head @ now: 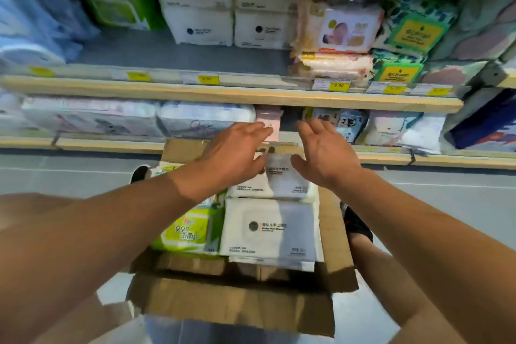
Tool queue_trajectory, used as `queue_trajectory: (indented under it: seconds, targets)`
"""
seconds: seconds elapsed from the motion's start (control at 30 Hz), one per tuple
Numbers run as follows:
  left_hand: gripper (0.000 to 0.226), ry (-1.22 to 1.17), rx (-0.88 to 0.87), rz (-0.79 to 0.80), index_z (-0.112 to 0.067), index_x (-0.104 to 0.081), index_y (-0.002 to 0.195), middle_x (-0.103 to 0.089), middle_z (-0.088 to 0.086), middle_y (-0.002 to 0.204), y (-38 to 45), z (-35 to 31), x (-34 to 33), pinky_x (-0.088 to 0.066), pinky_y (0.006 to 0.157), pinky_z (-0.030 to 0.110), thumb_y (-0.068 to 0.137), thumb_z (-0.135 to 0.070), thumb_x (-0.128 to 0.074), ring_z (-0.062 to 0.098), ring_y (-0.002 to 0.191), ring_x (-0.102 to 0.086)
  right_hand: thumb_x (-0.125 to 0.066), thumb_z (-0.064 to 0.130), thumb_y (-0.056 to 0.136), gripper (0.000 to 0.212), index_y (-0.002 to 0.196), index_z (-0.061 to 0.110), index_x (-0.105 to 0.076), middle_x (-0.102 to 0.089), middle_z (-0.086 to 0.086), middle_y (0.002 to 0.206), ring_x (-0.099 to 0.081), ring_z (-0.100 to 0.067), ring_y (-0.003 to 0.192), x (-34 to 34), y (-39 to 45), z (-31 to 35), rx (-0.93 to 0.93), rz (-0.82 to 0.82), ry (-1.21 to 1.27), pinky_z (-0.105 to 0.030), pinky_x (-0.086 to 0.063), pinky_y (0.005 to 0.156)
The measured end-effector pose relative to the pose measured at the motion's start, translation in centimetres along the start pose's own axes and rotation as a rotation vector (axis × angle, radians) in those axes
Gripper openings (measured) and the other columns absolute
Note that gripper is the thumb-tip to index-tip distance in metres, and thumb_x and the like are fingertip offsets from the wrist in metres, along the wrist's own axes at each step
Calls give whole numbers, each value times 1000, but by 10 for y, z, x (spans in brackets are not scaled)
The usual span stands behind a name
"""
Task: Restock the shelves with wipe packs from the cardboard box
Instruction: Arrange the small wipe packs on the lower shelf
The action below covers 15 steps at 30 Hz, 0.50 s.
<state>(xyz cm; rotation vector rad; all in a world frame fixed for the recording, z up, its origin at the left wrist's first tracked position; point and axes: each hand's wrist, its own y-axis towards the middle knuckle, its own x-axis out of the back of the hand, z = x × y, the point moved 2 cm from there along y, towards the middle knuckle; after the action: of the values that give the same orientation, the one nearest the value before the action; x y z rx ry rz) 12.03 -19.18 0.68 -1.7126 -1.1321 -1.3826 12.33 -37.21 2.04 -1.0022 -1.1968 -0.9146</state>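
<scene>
Both hands are seen with fingers spread and nothing held: the left hand [231,153] and the right hand [324,153] are extended forward over the cardboard box [231,307], palms turned toward each other. Between them, at the far end of the box, a white wipe pack [282,176] lies in the top layer; its long axis appears to run left to right, though motion blur makes this uncertain. The pack is bracketed on both short sides, neither hand being clearly nearer, and contact cannot be confirmed. Nearer the person in the box, a larger white pack [268,227] is stacked, with a green pack [190,232] to its left. Beyond the box, a narrow gap beside a pink pack [268,120] is visible on the lower shelf [111,144], and matching white packs [231,0] stand on the upper shelf [223,92].
</scene>
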Motion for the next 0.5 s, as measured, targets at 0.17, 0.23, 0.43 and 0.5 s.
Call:
queue_trajectory:
  seconds: [0.17, 0.23, 0.43, 0.5]
  targets:
    - [60, -3, 62, -11, -21, -43, 141, -45, 4, 145, -54, 55, 5, -38, 107, 40, 84, -31, -59, 26, 132, -42, -58, 39, 90, 69, 147, 14, -29, -39, -10, 144, -31, -32, 134, -6, 13, 70, 120, 47, -25, -40, -31, 108]
    - [60, 30, 73, 19, -19, -45, 140, -48, 4, 143, -71, 77, 6, -39, 105, 41, 83, -32, -60, 27, 130, -45, -57, 38, 89, 69, 147, 15, -29, -38, -10, 145, -32, -32, 134, -11, 20, 94, 170, 62, -46, -40, -31, 108]
    - [57, 48, 109, 84, -17, -50, 134, -56, 8, 133, -106, 137, -4, -49, 93, 45, 82, -38, -57, 31, 116, -54, -56, 35, 86, 67, 146, 16, -31, -38, -9, 146, -32, -32, 135, -41, 49, 155, 247, 167, -53, -42, -31, 111]
    - [57, 17, 129, 88, -16, -52, 132, -58, 9, 129, -111, 152, -12, -50, 90, 45, 80, -39, -52, 32, 112, -57, -57, 35, 86, 68, 146, 16, -30, -37, -10, 146, -31, -32, 136, -54, 58, 167, 256, 210, -56, -41, -30, 111]
